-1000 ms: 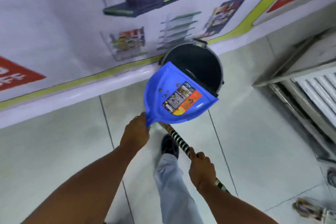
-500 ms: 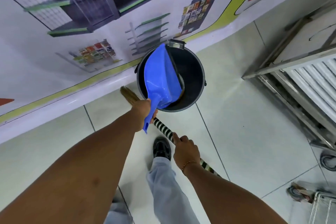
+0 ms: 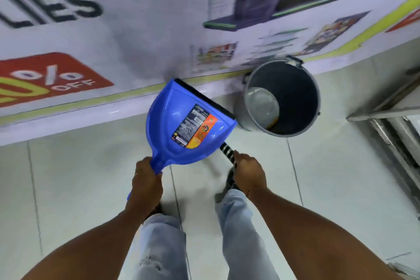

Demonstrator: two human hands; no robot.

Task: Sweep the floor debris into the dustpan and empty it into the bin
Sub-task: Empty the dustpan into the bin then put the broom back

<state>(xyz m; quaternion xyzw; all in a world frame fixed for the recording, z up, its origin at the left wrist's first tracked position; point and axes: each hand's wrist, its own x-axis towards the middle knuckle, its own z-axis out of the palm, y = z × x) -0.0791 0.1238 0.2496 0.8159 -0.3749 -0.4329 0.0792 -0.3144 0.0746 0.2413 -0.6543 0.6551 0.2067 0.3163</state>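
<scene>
My left hand [image 3: 146,180] grips the handle of a blue dustpan [image 3: 175,120] with an orange and black label. The pan is held level above the floor, left of the bin, and no debris shows in it. My right hand [image 3: 248,171] is closed on a broom handle [image 3: 227,150] with black and white stripes; the broom head is hidden behind the dustpan. The grey round bin [image 3: 309,88] stands on the floor against the wall, to the right of the dustpan, with a pale object and some orange scraps at its bottom.
A printed banner wall [image 3: 136,29] with a white ledge runs across the back. A metal rack [image 3: 397,120] stands at the right. My legs in light jeans and dark shoes stand on pale floor tiles [image 3: 79,177].
The dustpan was tipped inside the bin half a second ago; it has come out and now sits level to the bin's left. The view has shifted left.
</scene>
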